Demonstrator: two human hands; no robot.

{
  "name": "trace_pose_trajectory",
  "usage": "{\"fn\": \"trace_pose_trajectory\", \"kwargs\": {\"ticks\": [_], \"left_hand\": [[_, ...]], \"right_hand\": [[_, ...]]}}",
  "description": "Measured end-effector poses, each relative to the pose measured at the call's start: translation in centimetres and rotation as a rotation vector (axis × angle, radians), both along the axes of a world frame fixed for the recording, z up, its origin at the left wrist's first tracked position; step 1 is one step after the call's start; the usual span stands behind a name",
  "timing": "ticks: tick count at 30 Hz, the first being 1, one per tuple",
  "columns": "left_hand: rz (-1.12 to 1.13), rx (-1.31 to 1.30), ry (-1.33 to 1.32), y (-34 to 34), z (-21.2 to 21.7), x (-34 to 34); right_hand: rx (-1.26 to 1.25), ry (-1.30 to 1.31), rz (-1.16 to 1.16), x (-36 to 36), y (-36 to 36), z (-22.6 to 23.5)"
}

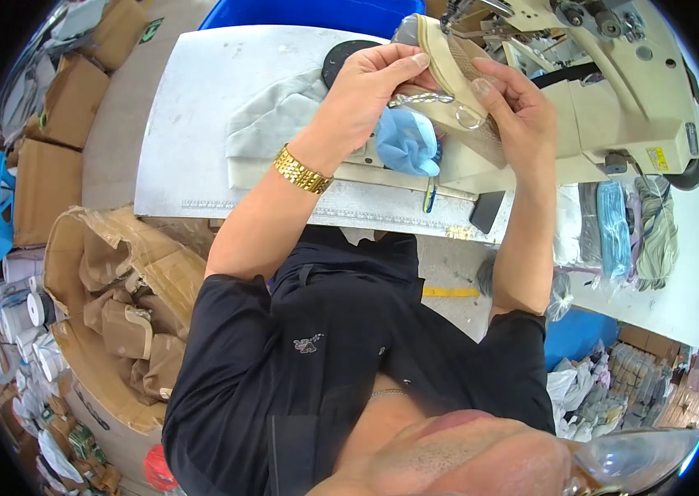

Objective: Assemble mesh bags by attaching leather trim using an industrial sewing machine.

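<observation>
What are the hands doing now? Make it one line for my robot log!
left hand: pinching beige mesh piece | right hand: holding its right side | nearby: sewing machine, light-blue cloth

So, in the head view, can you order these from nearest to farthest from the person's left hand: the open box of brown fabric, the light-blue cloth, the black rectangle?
From the left hand:
1. Light-blue cloth: just below and right.
2. Black rectangle: farther right, at the table's near edge.
3. Open box: lower left, beside the person.
</observation>
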State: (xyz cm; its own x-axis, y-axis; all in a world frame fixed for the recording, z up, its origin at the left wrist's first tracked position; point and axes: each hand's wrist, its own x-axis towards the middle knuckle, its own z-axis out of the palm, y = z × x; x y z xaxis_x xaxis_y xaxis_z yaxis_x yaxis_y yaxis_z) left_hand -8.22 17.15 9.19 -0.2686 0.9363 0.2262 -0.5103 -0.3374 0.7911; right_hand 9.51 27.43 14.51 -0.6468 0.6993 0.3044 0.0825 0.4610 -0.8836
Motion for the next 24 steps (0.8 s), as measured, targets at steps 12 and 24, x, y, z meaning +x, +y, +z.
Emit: {"fn": "trace_pose_trajectory", "kwargs": {"ticks": [12,24], "left_hand": [[-0.084,-0.044,0.357,-0.9,0.4,-1.3],[-0.114,-0.209,0.7,-1.2,3.1,-1.3]], "right_hand": [[0.094,-0.023,0.136,2.1,-1.5,-0.2],[0.123,-0.017,0.105,1.6,-1.7,-2.2]]}}
